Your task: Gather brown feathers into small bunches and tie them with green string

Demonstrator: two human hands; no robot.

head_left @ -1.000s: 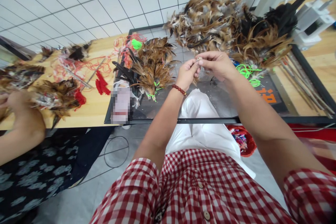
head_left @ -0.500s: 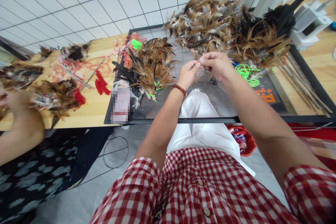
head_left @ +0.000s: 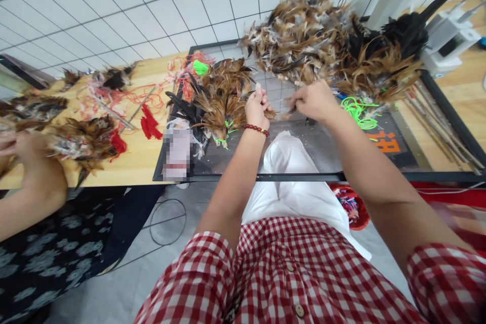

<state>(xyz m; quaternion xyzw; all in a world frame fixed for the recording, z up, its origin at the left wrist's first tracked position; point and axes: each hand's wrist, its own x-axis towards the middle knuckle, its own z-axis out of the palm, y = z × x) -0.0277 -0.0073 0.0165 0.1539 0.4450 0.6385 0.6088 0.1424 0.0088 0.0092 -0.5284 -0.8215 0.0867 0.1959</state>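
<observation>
My left hand, with a beaded bracelet at its wrist, is closed around a small brown feather that pokes out on its right side. A short gap away, my right hand has its fingers bent and pinched, slightly blurred; whatever is at its fingertips is dark and too small to name. Left of my left hand lies a bundle of brown feathers tied with bright green string. Behind my right hand rises a large heap of brown feathers. Loose green cord rests beside my right wrist.
A black-framed panel covers this part of the wooden table. Thin sticks lie at right, near a white charger. At left, a co-worker's arm reaches among feathers and red string. A red basket stands below.
My hands were touching at the fingertips and are now apart. The left has moved slightly left and turned, showing a brown feather; the right stays nearly in place.
</observation>
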